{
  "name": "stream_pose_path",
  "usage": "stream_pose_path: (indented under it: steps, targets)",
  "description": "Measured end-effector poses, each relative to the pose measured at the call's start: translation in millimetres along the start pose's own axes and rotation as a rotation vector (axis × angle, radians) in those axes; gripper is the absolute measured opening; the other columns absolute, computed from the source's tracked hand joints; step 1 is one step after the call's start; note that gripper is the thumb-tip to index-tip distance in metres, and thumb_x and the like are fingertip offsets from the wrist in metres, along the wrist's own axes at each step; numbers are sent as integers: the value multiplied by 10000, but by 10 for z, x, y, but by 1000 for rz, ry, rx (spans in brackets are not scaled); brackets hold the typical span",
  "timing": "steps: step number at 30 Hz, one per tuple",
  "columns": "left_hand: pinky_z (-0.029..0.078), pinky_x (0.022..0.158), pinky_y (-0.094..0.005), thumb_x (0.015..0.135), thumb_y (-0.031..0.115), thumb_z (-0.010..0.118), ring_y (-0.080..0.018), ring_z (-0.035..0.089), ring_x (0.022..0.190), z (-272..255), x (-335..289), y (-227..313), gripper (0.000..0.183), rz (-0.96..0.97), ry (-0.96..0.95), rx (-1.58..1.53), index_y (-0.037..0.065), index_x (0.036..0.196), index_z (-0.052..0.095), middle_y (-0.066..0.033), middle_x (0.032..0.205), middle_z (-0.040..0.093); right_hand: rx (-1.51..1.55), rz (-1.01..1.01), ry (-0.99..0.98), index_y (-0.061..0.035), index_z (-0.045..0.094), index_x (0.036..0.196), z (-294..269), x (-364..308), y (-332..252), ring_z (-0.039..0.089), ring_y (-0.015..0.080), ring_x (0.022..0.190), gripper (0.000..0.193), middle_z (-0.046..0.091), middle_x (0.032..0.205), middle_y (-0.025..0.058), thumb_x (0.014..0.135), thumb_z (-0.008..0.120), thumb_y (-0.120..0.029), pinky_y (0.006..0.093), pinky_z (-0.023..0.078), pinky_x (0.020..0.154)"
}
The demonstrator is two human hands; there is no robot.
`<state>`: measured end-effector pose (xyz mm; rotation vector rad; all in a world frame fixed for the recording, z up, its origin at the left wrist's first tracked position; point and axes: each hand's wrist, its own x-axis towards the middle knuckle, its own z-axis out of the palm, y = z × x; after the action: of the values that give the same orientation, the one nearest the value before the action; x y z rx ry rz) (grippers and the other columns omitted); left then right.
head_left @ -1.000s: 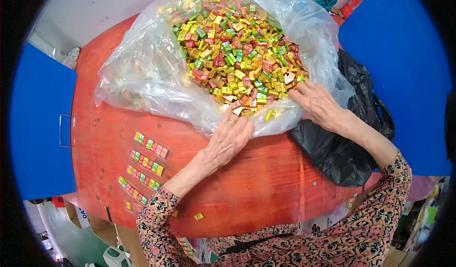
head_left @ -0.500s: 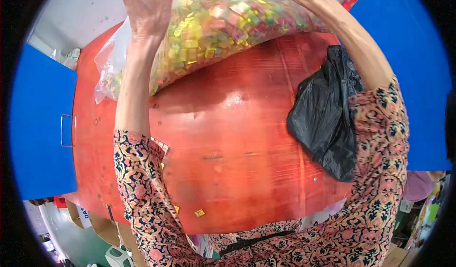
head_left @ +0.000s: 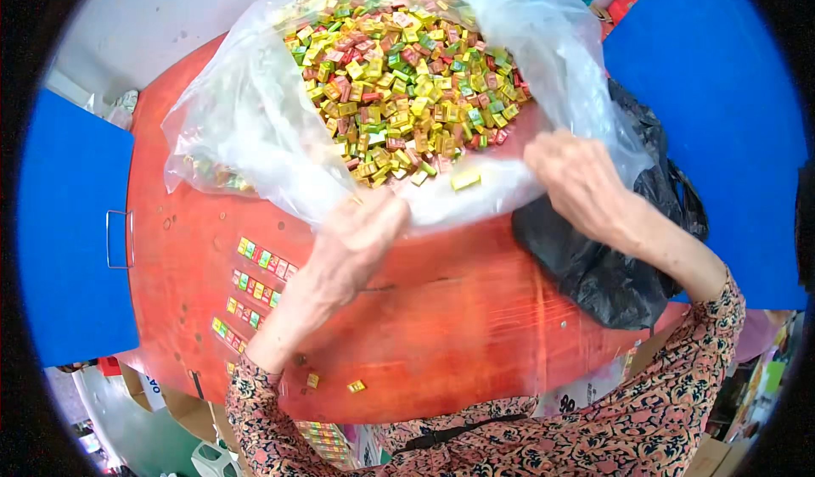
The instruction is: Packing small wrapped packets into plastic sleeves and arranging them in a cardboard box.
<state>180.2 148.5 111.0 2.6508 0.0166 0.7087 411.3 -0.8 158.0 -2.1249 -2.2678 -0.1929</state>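
My left hand (head_left: 363,232) and right hand (head_left: 579,176), both curled, grip the translucent plastic bag (head_left: 556,57) of small rectangular multicoloured blocks (head_left: 407,86).

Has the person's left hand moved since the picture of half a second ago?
Yes: the left hand has come down the picture and rightward, farther from the left blue panel.

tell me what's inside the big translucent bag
The translucent bag holds a heap of small box-shaped pieces, many yellow, with red and green ones too. Whatever lies beneath the top layer is covered and can't be seen.
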Motion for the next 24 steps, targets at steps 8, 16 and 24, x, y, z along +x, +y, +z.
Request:
stream_pose_path:
  steps: [8,16,24]
  targets:
    - [419,699,-372,821,173,538,-289,512,843,399,-7,35,247,-185,-228,-385,-15,972,482,-146,877,490,770,-84,-430,23,563,1039,29,57,218,537,216,966,462,571,991,109,755,650,-330,304,435,766]
    - [413,697,-352,798,123,539,-266,532,791,899,291,-136,255,-566,-43,-353,-53,981,519,-161,811,520,512,463,-515,32,579,947,856,492,697,580,320,886,318,593,895,179,679,649,-124,375,471,696]
    - [416,734,-438,696,-11,583,-409,476,857,1332,470,-130,497,-650,164,-384,-58,1141,367,-260,956,399,358,586,-142,49,389,1077,1208,711,242,539,422,941,551,453,1074,328,615,661,-78,432,465,783]
